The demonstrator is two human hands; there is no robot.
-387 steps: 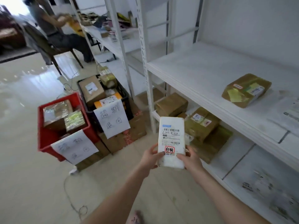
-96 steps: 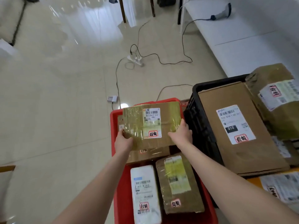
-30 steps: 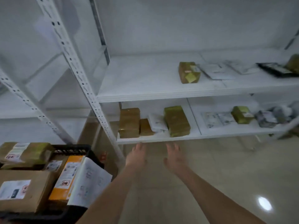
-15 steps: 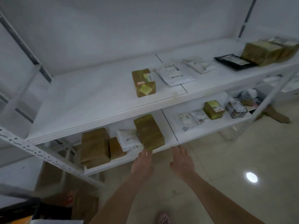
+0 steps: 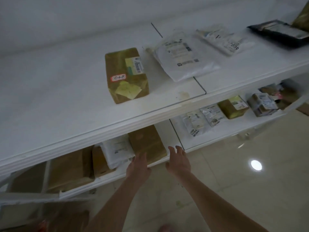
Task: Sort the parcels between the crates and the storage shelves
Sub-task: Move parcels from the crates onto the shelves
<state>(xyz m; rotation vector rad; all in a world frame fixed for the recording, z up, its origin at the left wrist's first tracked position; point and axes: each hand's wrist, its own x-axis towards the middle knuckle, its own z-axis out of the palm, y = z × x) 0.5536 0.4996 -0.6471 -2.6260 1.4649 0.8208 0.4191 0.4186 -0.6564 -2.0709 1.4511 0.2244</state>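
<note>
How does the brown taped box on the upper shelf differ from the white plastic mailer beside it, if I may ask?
The brown taped box is a rigid block; the white plastic mailer is a soft, flat bag. The box bears a red-edged handwritten sticker and a yellow note; the mailer only printed labels. The box sits left of the shelf seam; the mailer lies across it. Both rest on the upper shelf.

The upper shelf (image 5: 58,97) carries a taped brown box (image 5: 126,75) near its front edge, white mailers (image 5: 184,59) beside it; the lower shelf (image 5: 215,136) holds brown boxes (image 5: 145,141).
</note>
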